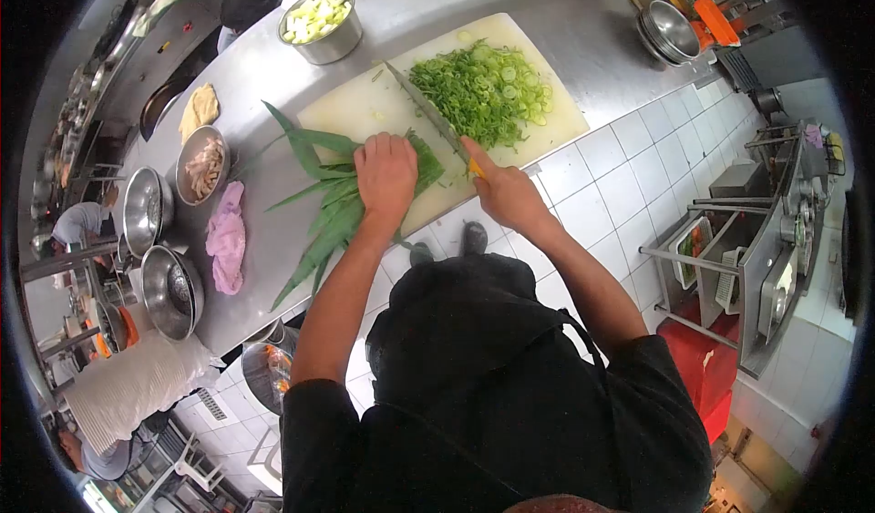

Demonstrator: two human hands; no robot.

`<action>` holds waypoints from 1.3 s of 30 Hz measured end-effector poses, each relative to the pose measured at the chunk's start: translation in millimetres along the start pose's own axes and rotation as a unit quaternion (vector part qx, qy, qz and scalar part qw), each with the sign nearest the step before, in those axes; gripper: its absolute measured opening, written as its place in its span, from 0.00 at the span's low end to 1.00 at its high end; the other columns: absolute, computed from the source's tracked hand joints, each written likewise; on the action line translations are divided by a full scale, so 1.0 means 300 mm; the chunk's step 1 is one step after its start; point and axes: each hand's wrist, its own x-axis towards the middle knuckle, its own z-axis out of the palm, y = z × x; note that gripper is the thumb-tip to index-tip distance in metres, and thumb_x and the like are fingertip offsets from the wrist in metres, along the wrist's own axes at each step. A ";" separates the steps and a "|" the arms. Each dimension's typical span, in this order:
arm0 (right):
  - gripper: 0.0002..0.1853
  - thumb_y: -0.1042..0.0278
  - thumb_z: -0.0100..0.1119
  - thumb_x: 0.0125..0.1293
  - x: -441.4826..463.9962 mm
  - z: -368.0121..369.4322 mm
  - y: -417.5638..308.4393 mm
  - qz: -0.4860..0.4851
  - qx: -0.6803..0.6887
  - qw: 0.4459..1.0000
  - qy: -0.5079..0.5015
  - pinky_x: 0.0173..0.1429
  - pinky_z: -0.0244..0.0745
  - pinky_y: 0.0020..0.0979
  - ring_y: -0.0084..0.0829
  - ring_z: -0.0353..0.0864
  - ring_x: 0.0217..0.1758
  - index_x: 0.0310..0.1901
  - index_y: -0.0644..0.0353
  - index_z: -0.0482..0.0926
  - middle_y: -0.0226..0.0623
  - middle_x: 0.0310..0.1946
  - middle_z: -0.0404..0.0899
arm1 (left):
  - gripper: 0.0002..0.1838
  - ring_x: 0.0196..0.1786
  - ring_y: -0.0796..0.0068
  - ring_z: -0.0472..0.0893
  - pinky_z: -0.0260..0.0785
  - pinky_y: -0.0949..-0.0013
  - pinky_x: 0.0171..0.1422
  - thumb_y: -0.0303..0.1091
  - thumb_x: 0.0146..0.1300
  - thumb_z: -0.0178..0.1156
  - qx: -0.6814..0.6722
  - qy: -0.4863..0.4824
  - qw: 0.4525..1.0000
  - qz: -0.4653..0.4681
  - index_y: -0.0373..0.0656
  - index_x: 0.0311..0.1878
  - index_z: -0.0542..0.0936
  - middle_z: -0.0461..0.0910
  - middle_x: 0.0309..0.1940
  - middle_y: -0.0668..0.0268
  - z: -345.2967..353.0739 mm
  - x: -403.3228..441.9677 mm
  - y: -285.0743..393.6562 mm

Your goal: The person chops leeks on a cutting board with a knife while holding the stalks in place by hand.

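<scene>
My right hand (510,201) is closed round the yellow handle of a kitchen knife (427,105), whose long blade points up and left over the white cutting board (547,57). My left hand (386,174) presses down on a bunch of green onions (339,210), its fingers closed over the stalks. The cut ends stick out beside the blade, while the long leaves hang off the board to the left. Across the knife lies a heap of sliced green onions (497,89).
A metal pot of pale green chunks (317,17) stands at the back. To the left are a bowl of pale strips (202,163), a yellow cloth (199,110), a pink cloth (226,240) and metal bowls (170,290). Stacked bowls (670,32) sit far right. Other people are at left.
</scene>
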 end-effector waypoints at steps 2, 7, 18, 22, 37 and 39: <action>0.39 0.69 0.55 0.74 0.003 -0.006 -0.001 -0.009 0.005 1.000 -0.001 0.46 0.80 0.57 0.62 0.84 0.35 0.82 0.43 0.51 0.59 0.28 0.83 | 0.09 0.48 0.59 0.77 0.67 0.56 0.55 0.36 0.72 0.58 0.004 -0.011 1.000 0.023 0.42 0.40 0.81 0.77 0.39 0.61 0.007 0.028 -0.005; 0.37 0.69 0.51 0.74 0.010 -0.069 -0.093 0.025 0.036 0.998 -0.055 0.46 0.80 0.56 0.61 0.85 0.34 0.82 0.47 0.53 0.59 0.28 0.83 | 0.07 0.47 0.58 0.77 0.68 0.55 0.54 0.36 0.71 0.59 -0.026 0.006 0.999 0.034 0.42 0.40 0.80 0.77 0.38 0.61 0.040 0.051 -0.016; 0.35 0.66 0.51 0.74 -0.100 -0.206 -0.247 0.027 -0.017 0.996 -0.083 0.46 0.78 0.57 0.62 0.85 0.35 0.81 0.55 0.54 0.64 0.29 0.83 | 0.07 0.48 0.57 0.77 0.69 0.56 0.55 0.35 0.68 0.61 -0.099 0.007 0.995 0.005 0.42 0.41 0.81 0.78 0.40 0.61 0.020 0.050 -0.014; 0.37 0.67 0.52 0.74 -0.149 -0.179 -0.265 0.087 -0.025 0.988 -0.125 0.44 0.77 0.61 0.64 0.84 0.33 0.81 0.54 0.50 0.63 0.25 0.82 | 0.07 0.47 0.59 0.77 0.69 0.56 0.55 0.35 0.68 0.61 -0.099 0.008 0.995 0.009 0.42 0.40 0.81 0.78 0.39 0.61 0.033 0.050 -0.018; 0.37 0.66 0.49 0.73 -0.008 -0.289 -0.325 0.090 0.020 0.983 -0.160 0.46 0.81 0.50 0.53 0.86 0.32 0.82 0.52 0.52 0.57 0.31 0.85 | 0.06 0.48 0.62 0.76 0.68 0.58 0.56 0.35 0.65 0.61 -0.104 0.005 0.995 0.010 0.44 0.37 0.82 0.77 0.38 0.64 0.021 0.048 -0.019; 0.38 0.67 0.49 0.73 -0.056 -0.309 -0.336 0.096 -0.002 0.979 -0.177 0.44 0.81 0.49 0.51 0.85 0.29 0.82 0.53 0.50 0.56 0.29 0.84 | 0.06 0.48 0.61 0.76 0.68 0.58 0.56 0.36 0.65 0.62 -0.107 0.000 0.994 0.008 0.44 0.38 0.82 0.77 0.38 0.64 0.026 0.045 -0.017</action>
